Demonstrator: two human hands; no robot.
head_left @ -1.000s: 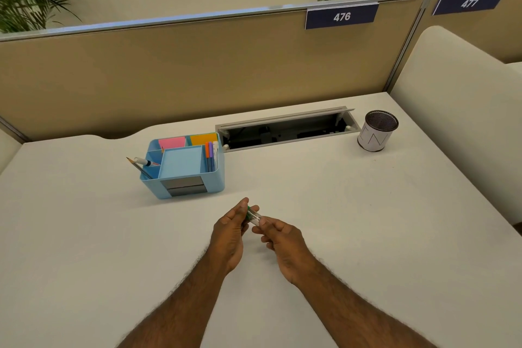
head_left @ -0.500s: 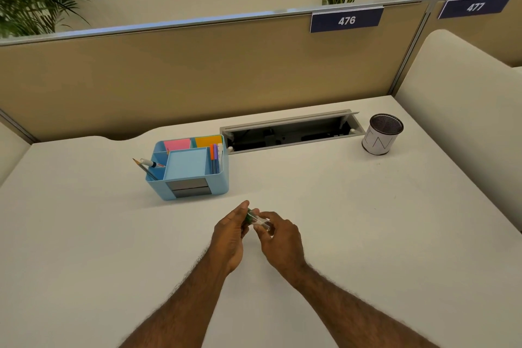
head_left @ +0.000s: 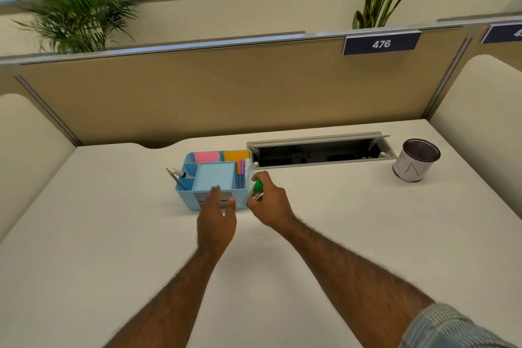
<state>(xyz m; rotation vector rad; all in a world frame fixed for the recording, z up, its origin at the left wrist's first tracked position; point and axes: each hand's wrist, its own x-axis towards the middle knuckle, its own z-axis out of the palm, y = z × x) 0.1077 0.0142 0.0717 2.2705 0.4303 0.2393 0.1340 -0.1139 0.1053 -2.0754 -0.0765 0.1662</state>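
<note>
The work has been shifted across the counter (head_left: 367, 234): from its bare middle, where both hands were joined on one thing a second ago, to the organiser (head_left: 186, 199) further back. The organiser itself has not been moved; coloured notes are kept in its rear compartments and other pens (head_left: 241, 169) in the narrow right slot. The left hand (head_left: 216, 220) has been taken off the pen and is now stretched flat, fingers straight, thumb apart, in front of the organiser's front wall; whether that wall is touched cannot be told. Nothing is held by it. The right hand (head_left: 272, 203) has been carried up to the organiser's right front corner, and its fingers are curled round the pen (head_left: 257, 188), a short clear one with a green cap, held tilted with the cap uppermost, just beside the right slot but not yet over it. From this it is judged that the two-handed work on the pen is finished, that stowing has begun, and that the organiser is likely to be steadied by the left hand while the pen is dropped in
</note>
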